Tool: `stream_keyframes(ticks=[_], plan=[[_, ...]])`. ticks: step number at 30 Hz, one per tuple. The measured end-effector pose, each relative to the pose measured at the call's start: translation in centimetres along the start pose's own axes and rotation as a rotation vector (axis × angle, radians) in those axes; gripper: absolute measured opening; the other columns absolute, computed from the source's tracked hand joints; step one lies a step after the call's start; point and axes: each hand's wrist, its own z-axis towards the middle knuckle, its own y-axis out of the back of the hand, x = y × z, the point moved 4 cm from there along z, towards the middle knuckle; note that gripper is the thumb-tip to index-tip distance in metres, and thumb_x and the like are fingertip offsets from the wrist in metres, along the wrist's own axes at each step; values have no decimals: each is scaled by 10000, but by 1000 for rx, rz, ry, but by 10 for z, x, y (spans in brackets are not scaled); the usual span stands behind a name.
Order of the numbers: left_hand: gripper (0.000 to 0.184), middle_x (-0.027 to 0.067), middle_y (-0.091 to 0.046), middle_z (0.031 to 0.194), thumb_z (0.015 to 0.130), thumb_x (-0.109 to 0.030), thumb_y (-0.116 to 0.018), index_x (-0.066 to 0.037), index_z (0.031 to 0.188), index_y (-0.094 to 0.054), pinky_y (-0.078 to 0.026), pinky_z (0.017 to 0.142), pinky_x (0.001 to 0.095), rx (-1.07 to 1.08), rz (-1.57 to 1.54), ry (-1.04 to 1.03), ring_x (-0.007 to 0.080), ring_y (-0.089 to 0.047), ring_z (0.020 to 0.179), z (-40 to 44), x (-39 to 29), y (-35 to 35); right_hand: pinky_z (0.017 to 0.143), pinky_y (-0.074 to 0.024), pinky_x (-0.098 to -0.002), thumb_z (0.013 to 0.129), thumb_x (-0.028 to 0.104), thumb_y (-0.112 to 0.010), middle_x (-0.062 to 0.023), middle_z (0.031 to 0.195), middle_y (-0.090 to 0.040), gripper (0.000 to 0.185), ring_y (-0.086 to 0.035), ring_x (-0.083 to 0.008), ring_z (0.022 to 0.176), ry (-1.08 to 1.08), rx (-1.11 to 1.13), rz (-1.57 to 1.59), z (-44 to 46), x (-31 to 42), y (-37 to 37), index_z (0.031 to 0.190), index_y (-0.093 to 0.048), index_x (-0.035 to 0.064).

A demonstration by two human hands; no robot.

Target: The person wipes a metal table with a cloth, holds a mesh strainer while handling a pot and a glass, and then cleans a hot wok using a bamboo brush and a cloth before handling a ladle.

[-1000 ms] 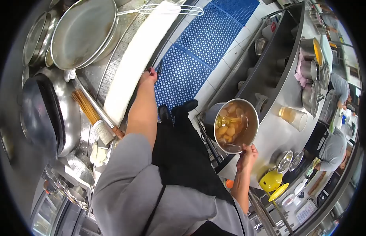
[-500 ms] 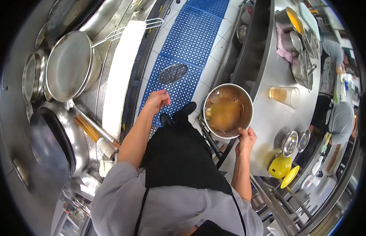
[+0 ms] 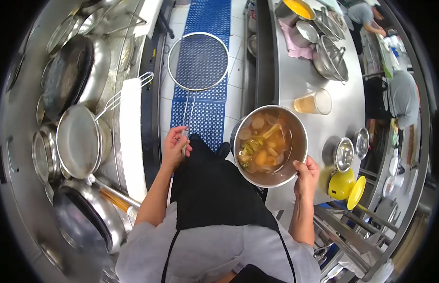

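My left hand point(image 3: 177, 147) is closed around the handle of a round wire-mesh strainer point(image 3: 198, 61), whose basket extends forward over the blue floor mat. With thumb and fingers, my right hand point(image 3: 306, 177) grips the near right rim of a metal pot point(image 3: 302, 137). Brown broth point(image 3: 265, 147) with pale and yellow-green chunks fills much of it. The strainer and the pot are apart. Just beyond the pot, a clear container point(image 3: 318, 101) of light brown liquid lies or leans on the steel counter.
Pans point(image 3: 80, 141), a white cloth point(image 3: 130, 137) and a wire skimmer point(image 3: 118, 99) are along the left counter. The steel counter point(image 3: 295, 75) on the right bears pots, bowls and a yellow container point(image 3: 341, 184). Two people in grey shirts stand beyond it. A blue mat point(image 3: 205, 113) covers the floor.
The strainer has come into clear view in my left hand, raised over the mat. My view has turned, and the pot in my right hand appears larger.
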Motion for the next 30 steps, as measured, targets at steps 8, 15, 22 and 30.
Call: stream_keyframes(ticks=[8, 15, 22, 30], plan=[[356, 132, -658, 906, 977, -104, -582, -19, 1309, -489, -532, 504, 265, 370, 42, 37, 149, -634, 620, 42, -93, -33, 626, -417, -228, 805, -2, -613, 16, 744, -643, 82, -526, -54, 640, 46, -253, 12, -37, 64, 48, 854, -678, -9], [358, 131, -660, 814, 918, -77, -621, 18, 1248, -521, -483, 410, 241, 696, 79, 74, 130, -588, 499, 66, -156, -78, 641, -462, -223, 832, 48, -622, -15, 793, -676, 108, -583, -76, 668, 107, -522, -103, -59, 91, 127, 907, -681, -2], [340, 136, -652, 768, 872, -55, -599, 14, 1200, -544, -450, 364, 231, 877, 152, 249, 128, -579, 460, 69, -182, -129, 468, -377, -249, 812, 105, -637, -11, 656, -575, 132, -485, -91, 506, 69, -794, -231, -52, 113, 168, 708, -611, 28], [337, 135, -652, 718, 814, -10, -567, 39, 1147, -571, -430, 331, 229, 961, 222, 388, 132, -585, 433, 64, -200, -168, 447, -487, -272, 807, 73, -635, -57, 685, -611, 102, -561, -136, 507, 154, -802, -120, 4, 110, 219, 777, -645, -25]])
